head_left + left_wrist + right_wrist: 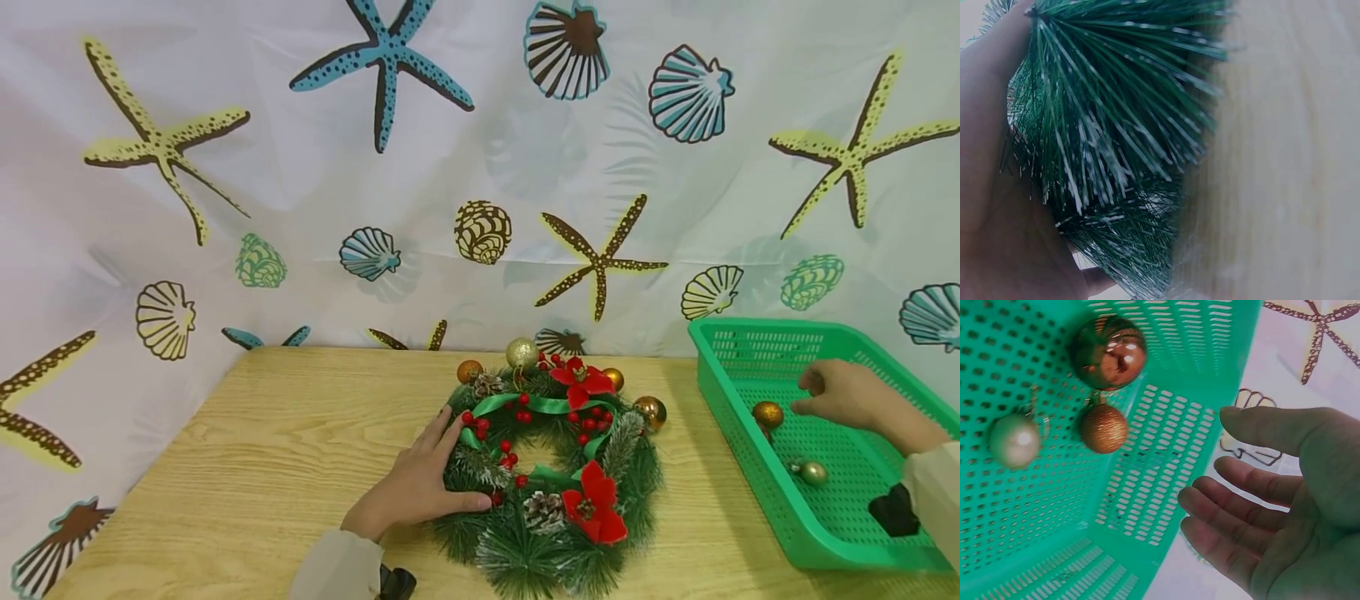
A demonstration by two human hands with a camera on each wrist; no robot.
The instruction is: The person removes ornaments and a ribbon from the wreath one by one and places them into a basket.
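Observation:
A green wreath [525, 542] lies on the wooden table, dressed with red poinsettias [596, 504], red berries, pinecones [543, 512] and a green ribbon [551, 406]. Baubles sit along its far edge, among them a glittery champagne one [522, 353] and a shiny copper one [650, 412]. My left hand [420, 483] rests against the wreath's left side, fingers and thumb spread over the needles [1116, 94]. Above the green basket [787, 533] my right hand [847, 396] hovers with loosely bent fingers, holding nothing. Near it lie an orange-gold bauble [1104, 429], a larger copper bauble [1110, 353] and a pearly bauble [1015, 441].
The basket's tall perforated walls [1157, 456] surround the right hand's area. A white cloth [420, 208] printed with starfish and shells hangs behind the table [285, 450]. The basket stands at the table's right side, a short distance from the wreath.

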